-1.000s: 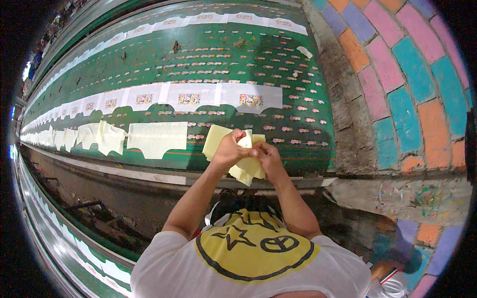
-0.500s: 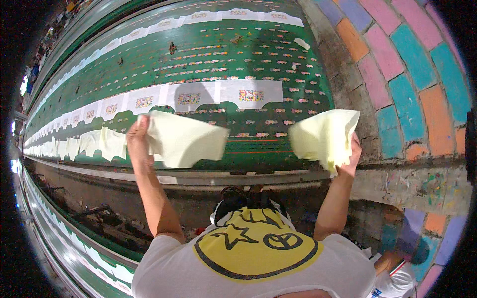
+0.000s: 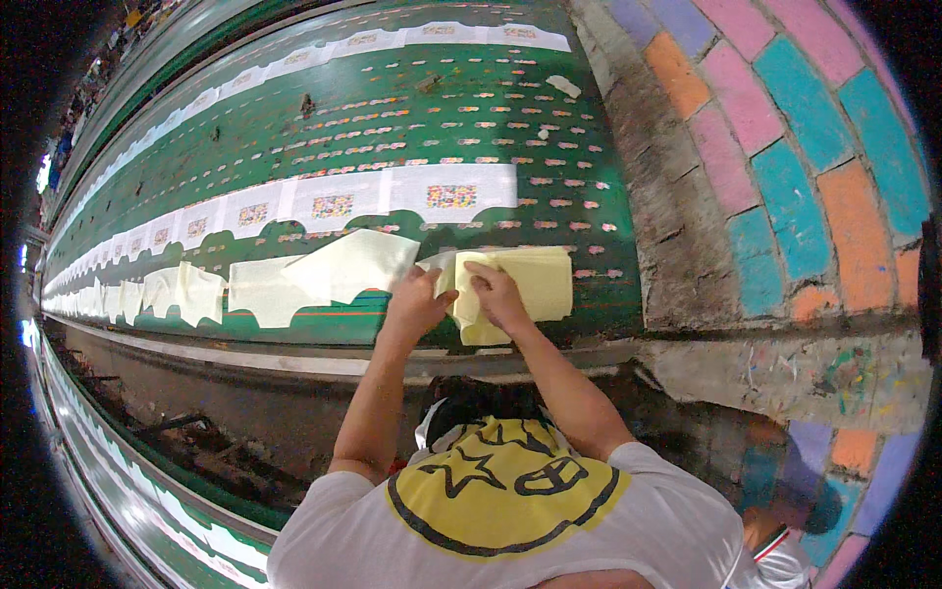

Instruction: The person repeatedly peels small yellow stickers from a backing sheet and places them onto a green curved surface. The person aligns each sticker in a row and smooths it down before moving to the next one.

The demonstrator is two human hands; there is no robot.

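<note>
Pale yellow cut fabric pieces (image 3: 543,278) lie stacked and partly folded at the near right part of the long green table (image 3: 549,232). My right hand (image 3: 498,296) grips the folded layers from above, its fingers curled over the cloth. Close beside it, my left hand (image 3: 417,302) is closed, with fingertips pinching an edge of this cloth; the exact hold is partly hidden. To the left, a single pale yellow fabric piece (image 3: 365,265) lies slanted, its right corner near my left hand. It overlaps a flatter pale yellow fabric piece (image 3: 263,291).
White fabric pieces with colourful prints (image 3: 453,197) form a row beyond my hands, and another printed row (image 3: 442,33) runs along the far side. More yellow pieces (image 3: 162,291) continue leftward. Painted paving (image 3: 790,196) lies right. A person's white sleeve (image 3: 783,567) shows at lower right.
My hands were wide apart, each with yellow cloth; they have come together. The left one has released its piece onto the table. The right one has brought its cloth leftward and down.
</note>
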